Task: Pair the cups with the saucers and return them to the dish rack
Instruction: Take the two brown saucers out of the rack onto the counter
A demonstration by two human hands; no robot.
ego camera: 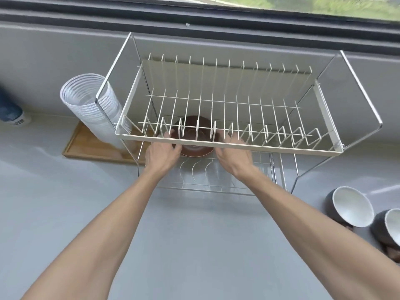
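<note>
A two-tier wire dish rack [229, 146] stands on the grey counter below a window. Under its top tier sits a brown cup on a brown saucer [195, 151], on the lower shelf. My left hand [161, 153] is at the saucer's left edge and my right hand [232, 153] at its right edge, fingers reaching under the top tier and partly hidden by it. Both hands seem to grip the saucer. Two dark cups with white insides, one [350, 205] nearer the rack and one [388, 229] at the frame edge, rest tilted on brown saucers at the right.
A stack of clear plastic cups [91, 102] leans on a wooden tray [86, 146] left of the rack. A blue and white object [12, 111] lies at the far left. The rack's top tier holds no dishes. Grey counter spreads in front.
</note>
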